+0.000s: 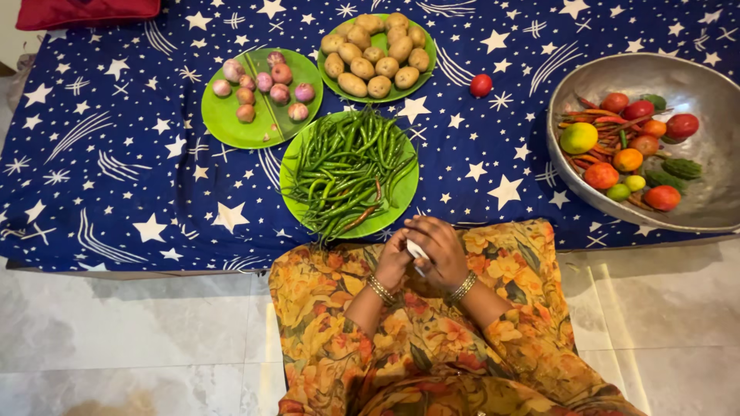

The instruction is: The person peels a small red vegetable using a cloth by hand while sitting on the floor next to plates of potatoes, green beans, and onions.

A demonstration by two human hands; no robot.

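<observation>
**Hands clasped over a small white thing at the cloth's near edge**

Far left: red cushion at the corner of the starred blue cloth. Next, green plate of onions; behind it, green plate of potatoes; nearer, green plate of chillies. Below that plate, left hand and right hand pressed together over the lap, closed around a small white object, mostly hidden, kind unclear. Further right, lone tomato on the cloth. Far right, metal bowl of mixed vegetables.
</observation>
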